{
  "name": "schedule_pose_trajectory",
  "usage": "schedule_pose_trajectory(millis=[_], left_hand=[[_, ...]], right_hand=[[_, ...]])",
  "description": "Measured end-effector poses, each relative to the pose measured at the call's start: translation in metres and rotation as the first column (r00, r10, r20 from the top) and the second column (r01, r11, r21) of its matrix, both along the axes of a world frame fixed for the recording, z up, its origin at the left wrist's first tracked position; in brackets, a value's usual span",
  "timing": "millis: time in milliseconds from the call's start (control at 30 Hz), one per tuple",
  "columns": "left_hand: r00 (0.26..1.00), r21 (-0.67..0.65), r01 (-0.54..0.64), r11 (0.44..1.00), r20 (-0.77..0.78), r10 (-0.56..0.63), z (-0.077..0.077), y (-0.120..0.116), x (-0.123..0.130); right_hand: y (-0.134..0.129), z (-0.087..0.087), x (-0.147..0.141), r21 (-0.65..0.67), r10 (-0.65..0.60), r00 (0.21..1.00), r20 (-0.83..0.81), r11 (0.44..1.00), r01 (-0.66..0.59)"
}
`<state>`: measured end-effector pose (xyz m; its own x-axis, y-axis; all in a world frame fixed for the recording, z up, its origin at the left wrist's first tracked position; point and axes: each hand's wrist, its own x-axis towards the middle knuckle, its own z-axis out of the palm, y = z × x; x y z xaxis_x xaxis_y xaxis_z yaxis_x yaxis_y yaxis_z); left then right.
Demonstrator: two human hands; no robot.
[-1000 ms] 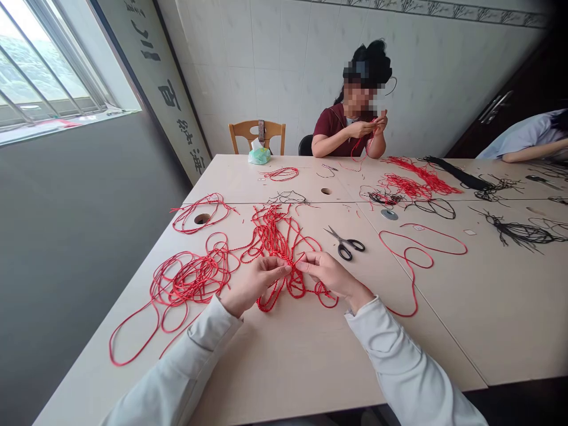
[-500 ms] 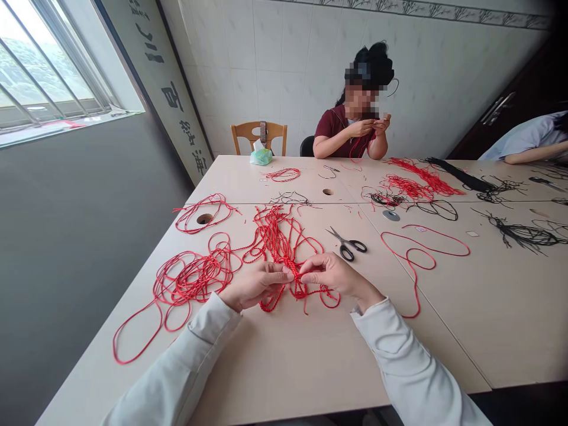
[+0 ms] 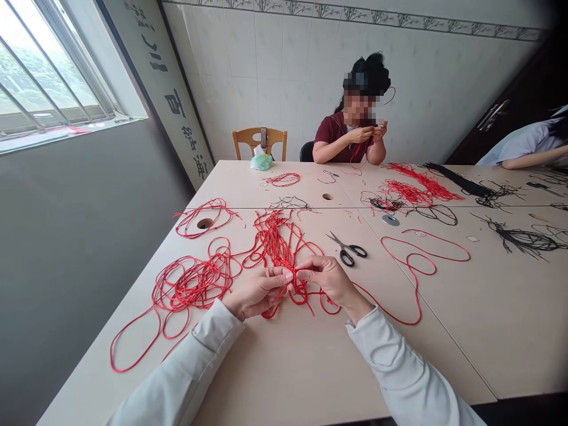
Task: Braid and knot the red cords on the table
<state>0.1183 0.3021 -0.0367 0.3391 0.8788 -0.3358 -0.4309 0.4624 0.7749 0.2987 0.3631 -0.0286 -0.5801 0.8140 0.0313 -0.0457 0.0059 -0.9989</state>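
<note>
A person's left hand [image 3: 257,293] and right hand [image 3: 331,281] pinch a tangled red cord [image 3: 277,245] between nearly closed fingers. The cord lies heaped on the table [image 3: 284,378], near black-handled scissors [image 3: 347,251].

Your left hand [image 3: 256,293] and right hand [image 3: 327,281] hide the red cord [image 3: 276,245] between your fingertips; the picture's right edge cuts off the person in a pale blue top [image 3: 528,145].
</note>
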Motion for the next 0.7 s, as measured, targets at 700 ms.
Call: schedule_pose_trajectory(millis=[700], left_hand=[[0.903, 0.459, -0.177, 0.871, -0.276, 0.329, 0.002, 0.0, 0.007]], right_hand=[[-0.002, 0.007, 0.003, -0.214, 0.017, 1.0, -0.006, 0.977, -0.018]])
